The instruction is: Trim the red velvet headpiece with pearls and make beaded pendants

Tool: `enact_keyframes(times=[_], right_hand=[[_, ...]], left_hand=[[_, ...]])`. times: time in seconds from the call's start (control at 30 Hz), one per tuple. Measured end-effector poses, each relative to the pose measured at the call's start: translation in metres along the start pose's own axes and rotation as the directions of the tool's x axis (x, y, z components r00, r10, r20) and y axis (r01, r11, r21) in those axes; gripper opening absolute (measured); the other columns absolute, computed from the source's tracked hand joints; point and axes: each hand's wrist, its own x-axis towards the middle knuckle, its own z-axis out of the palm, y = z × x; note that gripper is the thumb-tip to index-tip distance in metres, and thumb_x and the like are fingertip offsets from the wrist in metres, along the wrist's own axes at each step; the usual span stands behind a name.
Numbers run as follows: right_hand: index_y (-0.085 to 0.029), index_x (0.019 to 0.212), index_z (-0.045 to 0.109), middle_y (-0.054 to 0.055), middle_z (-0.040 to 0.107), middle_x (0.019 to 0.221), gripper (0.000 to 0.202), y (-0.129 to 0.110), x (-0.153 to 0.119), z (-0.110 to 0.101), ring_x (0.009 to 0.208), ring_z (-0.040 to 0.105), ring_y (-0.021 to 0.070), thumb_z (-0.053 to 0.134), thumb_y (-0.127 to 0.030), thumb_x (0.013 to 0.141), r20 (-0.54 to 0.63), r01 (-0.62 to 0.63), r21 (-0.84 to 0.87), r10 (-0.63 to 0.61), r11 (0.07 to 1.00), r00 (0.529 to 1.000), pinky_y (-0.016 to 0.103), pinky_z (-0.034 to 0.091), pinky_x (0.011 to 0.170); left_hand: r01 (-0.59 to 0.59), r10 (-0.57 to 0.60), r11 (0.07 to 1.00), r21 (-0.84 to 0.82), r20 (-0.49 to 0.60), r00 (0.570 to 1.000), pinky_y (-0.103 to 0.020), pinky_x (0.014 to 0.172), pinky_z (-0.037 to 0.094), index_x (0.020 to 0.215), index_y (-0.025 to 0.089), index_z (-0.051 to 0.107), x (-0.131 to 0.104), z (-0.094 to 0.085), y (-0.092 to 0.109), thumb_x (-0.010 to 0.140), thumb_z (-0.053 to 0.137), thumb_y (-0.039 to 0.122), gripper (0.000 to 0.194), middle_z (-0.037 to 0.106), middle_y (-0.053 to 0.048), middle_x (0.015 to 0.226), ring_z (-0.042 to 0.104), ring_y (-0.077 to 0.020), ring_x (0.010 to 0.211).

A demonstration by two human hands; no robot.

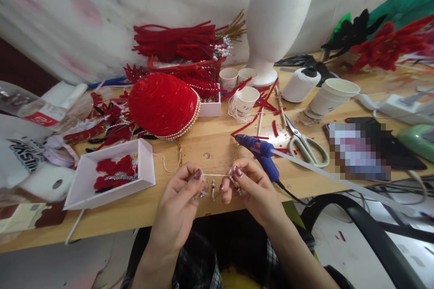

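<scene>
Near the table's front edge, a thin white thread [216, 174] runs taut between my two hands. My left hand [181, 194] pinches one end between thumb and forefinger, with something clear and shiny below the fingertips. The other end is in the pinch of my right hand [252, 187], where small beads show among the fingers. A small red and green beaded piece [213, 185] is visible between the hands. Just beyond my right hand lies a blue glue gun [257, 149] with a long glue stick. A red cap with a pearl edge [162, 106] sits farther left.
An open white box [110, 201] with red pieces is at the left. Scissors [307, 144], a phone [357, 151] and paper cups [330, 97] lie or stand to the right. At the back are a white foam head [278, 18] and a thread spool [301, 84].
</scene>
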Motion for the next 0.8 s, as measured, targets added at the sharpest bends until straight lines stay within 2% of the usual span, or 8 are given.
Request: enact_keyframes(times=[0.17, 0.23, 0.33, 0.47, 0.6, 0.8], right_hand=[[-0.021, 0.085, 0.061, -0.002, 0.071, 0.067, 0.023, 0.002, 0.000, 0.000, 0.053, 0.067, 0.0120, 0.074, -0.041, 0.089, 0.047, 0.016, 0.045, -0.018, 0.999, 0.999, 0.023, 0.055, 0.058], [-0.022, 0.087, 0.061, -0.002, 0.072, 0.069, 0.020, 0.004, 0.000, -0.001, 0.054, 0.067, 0.0116, 0.071, -0.039, 0.091, 0.070, 0.029, 0.056, -0.033, 0.998, 0.997, 0.023, 0.055, 0.059], [-0.021, 0.096, 0.063, 0.000, 0.074, 0.076, 0.016, 0.005, 0.000, -0.003, 0.061, 0.070, 0.0120, 0.069, -0.037, 0.094, 0.101, 0.027, 0.043, -0.032, 0.999, 0.994, 0.024, 0.057, 0.063], [-0.021, 0.108, 0.062, 0.002, 0.076, 0.088, 0.015, 0.006, -0.002, -0.003, 0.072, 0.072, 0.0121, 0.067, -0.029, 0.096, 0.186, 0.035, 0.058, -0.045, 0.998, 0.981, 0.024, 0.058, 0.071], [-0.021, 0.111, 0.061, 0.004, 0.077, 0.097, 0.018, 0.005, -0.004, -0.002, 0.076, 0.073, 0.0107, 0.068, -0.018, 0.094, 0.253, 0.039, 0.064, -0.054, 0.997, 0.966, 0.023, 0.059, 0.074], [-0.019, 0.112, 0.059, 0.003, 0.078, 0.097, 0.017, 0.005, -0.006, -0.003, 0.078, 0.074, 0.0076, 0.064, -0.012, 0.097, 0.287, 0.020, 0.081, -0.042, 0.997, 0.957, 0.020, 0.058, 0.079]], left_hand=[[0.011, -0.009, 1.000, -0.021, 0.109, 0.994, -0.017, 0.048, 0.029, 0.075, 0.019, 0.062, -0.003, -0.002, -0.001, 0.079, 0.079, 0.035, 0.024, 0.024, 0.013, 0.046, 0.021, -0.0051, 0.045], [0.010, -0.010, 1.000, 0.001, 0.136, 0.991, -0.017, 0.048, 0.027, 0.078, 0.020, 0.063, -0.004, -0.005, -0.003, 0.083, 0.076, 0.036, 0.022, 0.020, 0.013, 0.045, 0.016, -0.0048, 0.043], [-0.019, 0.011, 0.997, 0.078, 0.113, 0.994, -0.017, 0.048, 0.028, 0.080, 0.019, 0.065, -0.005, -0.009, -0.004, 0.082, 0.077, 0.040, 0.024, 0.027, 0.013, 0.046, 0.018, -0.0037, 0.043], [-0.033, 0.024, 0.990, 0.137, 0.066, 0.998, -0.015, 0.049, 0.030, 0.080, 0.018, 0.067, -0.005, -0.011, -0.005, 0.077, 0.081, 0.041, 0.027, 0.044, 0.010, 0.049, 0.027, -0.0020, 0.044], [-0.016, 0.011, 0.995, 0.101, 0.048, 0.999, -0.016, 0.052, 0.038, 0.080, 0.018, 0.069, -0.004, -0.010, -0.005, 0.077, 0.082, 0.040, 0.026, 0.060, 0.005, 0.058, 0.037, -0.0028, 0.047], [0.002, -0.003, 0.999, 0.032, 0.020, 1.000, -0.019, 0.057, 0.049, 0.082, 0.018, 0.075, -0.004, -0.009, -0.005, 0.071, 0.086, 0.035, 0.023, 0.069, 0.000, 0.067, 0.055, -0.0071, 0.055]])
